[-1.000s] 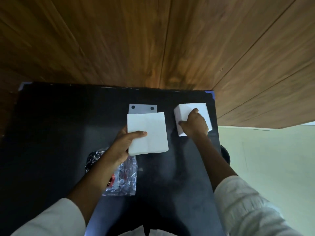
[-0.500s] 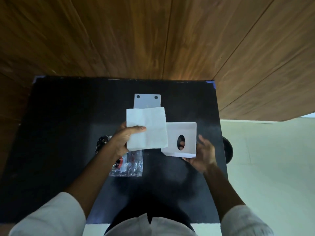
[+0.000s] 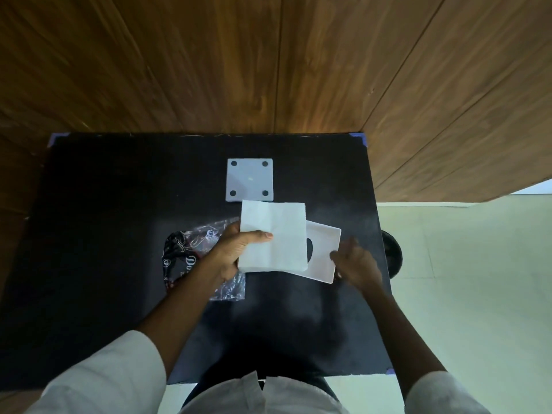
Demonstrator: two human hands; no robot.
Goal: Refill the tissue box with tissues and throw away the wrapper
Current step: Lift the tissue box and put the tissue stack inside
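My left hand [image 3: 236,252] grips a white stack of tissues [image 3: 276,234] above the middle of the black table [image 3: 104,234]. The stack overlaps the left part of the white tissue box [image 3: 324,255], which lies with its hollow inside facing up and its oval slot partly showing. My right hand [image 3: 357,262] holds the box at its right near corner. The clear plastic wrapper [image 3: 194,249] with black and red print lies flat on the table under my left wrist.
A white square base plate [image 3: 250,180] with four dark dots lies further back on the table. A wooden wall [image 3: 268,61] rises behind the table. A dark round object [image 3: 392,258] sits on the pale floor by the table's right edge.
My right hand lifted the box off the table, turned it over and brought it toward me. My left hand carried the tissue stack right, over the box's left side.
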